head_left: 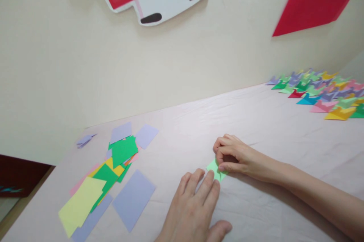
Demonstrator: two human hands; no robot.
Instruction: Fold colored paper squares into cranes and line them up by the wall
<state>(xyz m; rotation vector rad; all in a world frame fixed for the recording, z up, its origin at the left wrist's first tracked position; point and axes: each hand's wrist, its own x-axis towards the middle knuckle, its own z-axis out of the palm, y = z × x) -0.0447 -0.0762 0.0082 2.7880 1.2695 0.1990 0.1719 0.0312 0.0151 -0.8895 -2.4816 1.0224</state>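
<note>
A small light green piece of paper (216,170) lies on the table in front of me, partly covered by my fingers, so its folds cannot be fully made out. My left hand (195,200) rests palm down with its fingers stretched out, the tips of two fingers on the paper's near left edge and the thumb held apart. From the right, my right hand (231,155) bends over the paper, thumb and curled fingers closed at its right side.
Loose sheets of coloured paper lie in an overlapping heap at left, with a green sheet (124,151), a pale yellow sheet (82,204) and a lavender sheet (134,200). Several folded paper shapes (321,90) stand in rows at far right. A wall (170,71) borders the table (182,139).
</note>
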